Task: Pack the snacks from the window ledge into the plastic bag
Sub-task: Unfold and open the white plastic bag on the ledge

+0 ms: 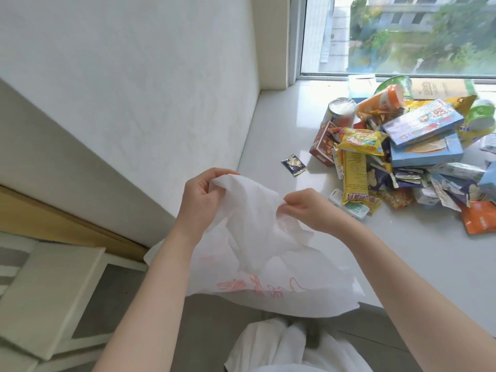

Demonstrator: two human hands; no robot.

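Left hand [200, 200] and right hand [308, 210] each pinch the bag [268, 267] rim in a tight grip; its mouth seems unopened, so snacks [402, 157] could miss.

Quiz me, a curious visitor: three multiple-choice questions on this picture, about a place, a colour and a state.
1. Where is the small dark-blue foil sachet?
A) alone on the white window ledge, left of the heap of colourful snack packets
B) in the bag
C) in a hand

2. Print colour on the thin white plastic bag?
A) green
B) red
C) black

3. What do the left hand and right hand do?
A) pinch the bag's top
B) lie flat
C) lift a packet

Key: 1A, it lies apart from the heap; 2B, red strokes show low on the bag; 3A, both hands' fingers curl on the film.
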